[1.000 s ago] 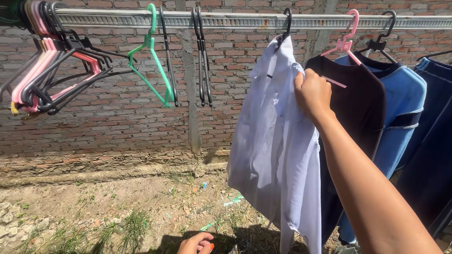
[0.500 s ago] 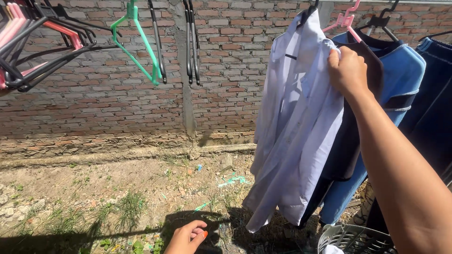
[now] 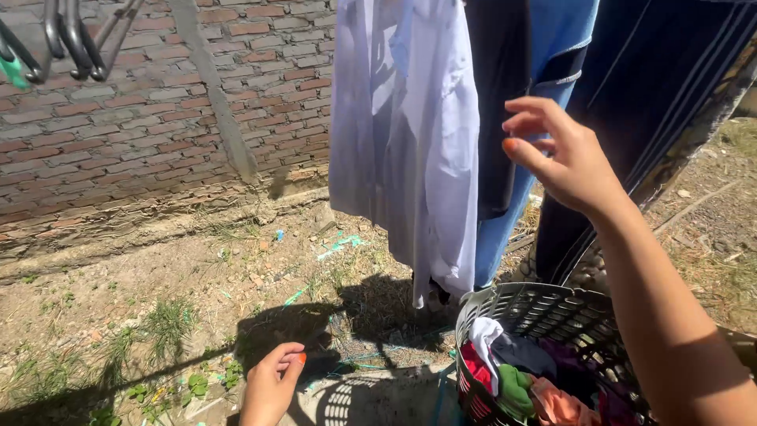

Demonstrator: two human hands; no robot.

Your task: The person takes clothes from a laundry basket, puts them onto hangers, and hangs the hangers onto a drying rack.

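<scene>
My right hand [image 3: 564, 156] hangs in the air just right of a white shirt [image 3: 410, 134] on the line, fingers apart and holding nothing. Behind the shirt hang a black garment [image 3: 498, 95], a blue top [image 3: 552, 47] and a dark navy garment [image 3: 654, 87]. My left hand [image 3: 272, 386] is low at the bottom edge, fingers loosely curled, empty. Below my right arm stands a grey plastic laundry basket [image 3: 544, 309] with several coloured clothes [image 3: 536, 386] in it.
A red brick wall [image 3: 158, 118] runs behind the line. Dark empty hangers [image 3: 75, 39] and a green one [image 3: 12, 71] hang at the top left. The ground [image 3: 158, 315] is bare dirt with sparse grass and small litter.
My right hand has let go of the white shirt and dropped lower. The view has tilted down, bringing the laundry basket into sight.
</scene>
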